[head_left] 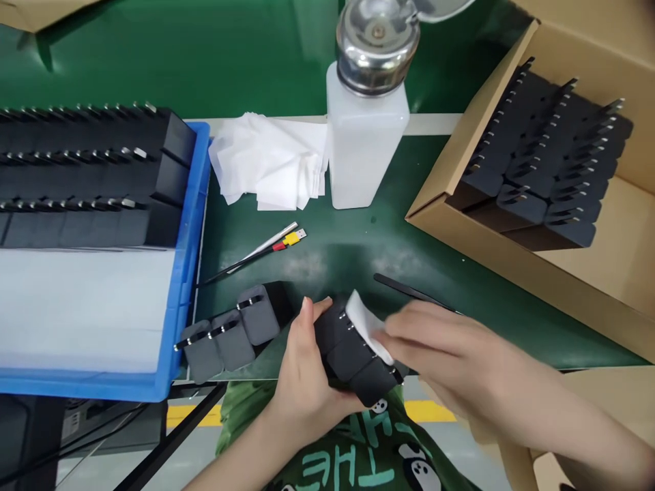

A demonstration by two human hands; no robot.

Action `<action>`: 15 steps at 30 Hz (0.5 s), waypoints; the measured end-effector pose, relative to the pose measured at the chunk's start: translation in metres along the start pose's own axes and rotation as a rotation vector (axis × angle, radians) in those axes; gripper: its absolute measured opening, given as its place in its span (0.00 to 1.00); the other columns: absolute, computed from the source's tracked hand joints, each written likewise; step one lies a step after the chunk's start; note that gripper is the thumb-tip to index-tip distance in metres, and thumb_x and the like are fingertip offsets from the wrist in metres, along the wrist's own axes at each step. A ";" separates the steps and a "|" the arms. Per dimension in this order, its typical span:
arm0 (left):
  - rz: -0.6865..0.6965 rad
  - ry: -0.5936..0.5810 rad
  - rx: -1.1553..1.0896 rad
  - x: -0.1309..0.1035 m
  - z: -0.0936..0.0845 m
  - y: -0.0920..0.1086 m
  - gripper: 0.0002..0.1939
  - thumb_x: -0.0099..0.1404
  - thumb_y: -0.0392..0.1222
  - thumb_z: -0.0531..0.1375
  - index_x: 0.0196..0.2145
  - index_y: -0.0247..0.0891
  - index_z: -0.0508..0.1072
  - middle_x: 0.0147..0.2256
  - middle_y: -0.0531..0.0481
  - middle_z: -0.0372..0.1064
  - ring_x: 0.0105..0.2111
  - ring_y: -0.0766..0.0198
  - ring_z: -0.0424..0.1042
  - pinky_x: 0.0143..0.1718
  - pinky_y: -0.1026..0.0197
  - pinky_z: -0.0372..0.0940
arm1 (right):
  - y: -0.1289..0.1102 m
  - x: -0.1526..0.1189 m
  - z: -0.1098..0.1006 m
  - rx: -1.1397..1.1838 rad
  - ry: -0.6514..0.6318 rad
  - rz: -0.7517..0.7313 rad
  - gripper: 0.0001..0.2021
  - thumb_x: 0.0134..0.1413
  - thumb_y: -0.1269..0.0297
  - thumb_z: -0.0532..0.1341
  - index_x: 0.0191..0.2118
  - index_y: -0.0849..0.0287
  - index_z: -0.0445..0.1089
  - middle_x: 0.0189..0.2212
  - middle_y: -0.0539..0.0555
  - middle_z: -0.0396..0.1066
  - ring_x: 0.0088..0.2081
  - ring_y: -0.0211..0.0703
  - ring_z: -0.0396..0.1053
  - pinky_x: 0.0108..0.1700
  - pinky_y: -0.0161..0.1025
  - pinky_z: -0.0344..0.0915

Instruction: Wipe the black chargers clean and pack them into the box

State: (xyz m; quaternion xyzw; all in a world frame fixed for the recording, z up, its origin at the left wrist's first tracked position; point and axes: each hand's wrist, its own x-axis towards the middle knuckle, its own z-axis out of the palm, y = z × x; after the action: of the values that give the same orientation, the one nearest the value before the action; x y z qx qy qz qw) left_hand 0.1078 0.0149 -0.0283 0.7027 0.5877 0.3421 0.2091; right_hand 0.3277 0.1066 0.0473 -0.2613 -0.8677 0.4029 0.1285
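- A worker's left hand (312,375) grips a row of black blocks (348,358) at the bench's near edge, its fingers bent around the near and far ends of the row.
- The right hand (445,341), slightly blurred, pinches a folded white wipe (364,320) between its fingertips, laid against the metal-tipped prongs along the row; the row sits between the two sets of fingers.
- Just to the left of the left fingers, three dark blocks (228,341) stand side by side on the green bench (338,252), each bearing a prong.
- Farther left, well apart from those fingers, a blue tray (187,273) holds more prong-topped blocks (86,170) in close ranks.
- Beyond the left fingertips lie a silver slender tool (263,245) and a black cable (240,266) with a red-and-yellow USB plug (291,239).
- Farther out in that direction, a stack of white wipes (271,164) rests beside a white bottle (366,143) with a metal top.
- Just beyond the right fingers, a thin black tool (409,288) lies at a slant, partly hidden by the hand.
- Beyond it and to the right, an open cardboard box (512,262) holds rows of pronged blocks (550,150).
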 end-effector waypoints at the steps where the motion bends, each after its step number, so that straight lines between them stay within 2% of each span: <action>1: -0.002 0.003 0.000 0.000 0.000 0.000 0.68 0.50 0.54 0.72 0.72 0.34 0.31 0.53 0.31 0.64 0.48 0.44 0.74 0.46 0.45 0.72 | 0.002 -0.005 -0.007 0.031 -0.054 -0.009 0.17 0.65 0.77 0.50 0.48 0.55 0.73 0.35 0.56 0.72 0.35 0.43 0.68 0.32 0.36 0.70; 2: -0.004 0.002 -0.002 -0.001 0.000 0.000 0.68 0.51 0.55 0.72 0.72 0.34 0.32 0.53 0.31 0.64 0.48 0.44 0.74 0.46 0.45 0.72 | 0.005 -0.008 -0.012 0.065 -0.084 -0.022 0.18 0.65 0.77 0.52 0.51 0.55 0.73 0.37 0.56 0.73 0.35 0.42 0.70 0.33 0.35 0.71; 3: -0.007 -0.002 -0.005 -0.001 -0.001 -0.001 0.67 0.51 0.56 0.72 0.72 0.35 0.32 0.53 0.31 0.64 0.49 0.44 0.74 0.47 0.45 0.72 | 0.007 -0.007 -0.014 0.098 -0.062 -0.025 0.18 0.64 0.77 0.53 0.53 0.53 0.73 0.38 0.56 0.73 0.35 0.40 0.72 0.34 0.34 0.72; 4: -0.011 -0.006 -0.007 -0.002 -0.001 -0.001 0.67 0.52 0.56 0.72 0.72 0.36 0.32 0.53 0.32 0.64 0.49 0.44 0.74 0.47 0.45 0.72 | 0.009 -0.003 -0.014 0.122 0.031 -0.009 0.18 0.64 0.77 0.55 0.52 0.51 0.73 0.38 0.55 0.74 0.35 0.39 0.72 0.34 0.33 0.71; 6: -0.019 -0.010 -0.003 -0.002 -0.001 -0.002 0.68 0.51 0.56 0.71 0.72 0.36 0.31 0.53 0.33 0.65 0.49 0.44 0.74 0.48 0.44 0.72 | 0.011 0.013 -0.004 0.127 0.318 0.045 0.17 0.63 0.77 0.57 0.48 0.49 0.75 0.38 0.53 0.74 0.35 0.38 0.73 0.35 0.34 0.71; 7: -0.025 -0.009 0.010 -0.002 -0.001 -0.002 0.68 0.51 0.56 0.71 0.72 0.37 0.31 0.53 0.34 0.65 0.48 0.44 0.74 0.47 0.43 0.72 | 0.012 0.023 0.003 0.109 0.423 0.054 0.16 0.63 0.77 0.56 0.46 0.50 0.76 0.38 0.53 0.73 0.36 0.38 0.72 0.36 0.35 0.70; 8: -0.031 -0.003 0.032 -0.002 -0.001 -0.002 0.67 0.51 0.57 0.70 0.72 0.37 0.31 0.52 0.34 0.65 0.48 0.44 0.74 0.46 0.43 0.73 | 0.012 0.032 0.011 0.082 0.470 0.034 0.15 0.64 0.78 0.55 0.45 0.52 0.76 0.37 0.53 0.73 0.36 0.38 0.71 0.37 0.35 0.70; 9: -0.033 0.003 0.053 -0.001 -0.001 -0.002 0.66 0.52 0.58 0.70 0.73 0.38 0.31 0.52 0.35 0.65 0.47 0.44 0.74 0.45 0.43 0.73 | 0.011 0.039 0.018 0.053 0.450 -0.008 0.14 0.64 0.78 0.54 0.44 0.56 0.75 0.37 0.54 0.72 0.37 0.39 0.70 0.38 0.36 0.70; 12: -0.007 -0.003 0.062 0.003 -0.003 0.000 0.65 0.53 0.59 0.69 0.72 0.38 0.32 0.51 0.36 0.67 0.45 0.46 0.75 0.42 0.46 0.74 | 0.007 0.042 0.027 -0.013 0.250 -0.111 0.12 0.66 0.78 0.51 0.45 0.66 0.71 0.35 0.56 0.69 0.35 0.39 0.65 0.38 0.37 0.68; 14: 0.000 -0.014 0.044 0.005 -0.004 0.000 0.66 0.52 0.57 0.70 0.72 0.37 0.32 0.50 0.37 0.68 0.44 0.48 0.75 0.44 0.47 0.74 | 0.002 0.032 0.022 0.023 0.129 -0.065 0.13 0.67 0.79 0.49 0.43 0.65 0.70 0.34 0.55 0.67 0.34 0.39 0.61 0.37 0.35 0.67; 15: -0.006 -0.017 0.043 0.006 -0.004 0.000 0.66 0.51 0.56 0.71 0.72 0.37 0.32 0.50 0.37 0.68 0.44 0.48 0.75 0.45 0.47 0.73 | 0.000 0.027 0.019 0.069 0.075 0.003 0.13 0.67 0.79 0.49 0.41 0.63 0.69 0.33 0.54 0.67 0.33 0.38 0.61 0.35 0.34 0.66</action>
State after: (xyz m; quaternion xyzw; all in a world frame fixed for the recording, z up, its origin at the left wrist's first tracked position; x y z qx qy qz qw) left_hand 0.1051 0.0201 -0.0241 0.7082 0.5952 0.3229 0.1999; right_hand 0.2970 0.1097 0.0354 -0.2731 -0.8475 0.4225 0.1692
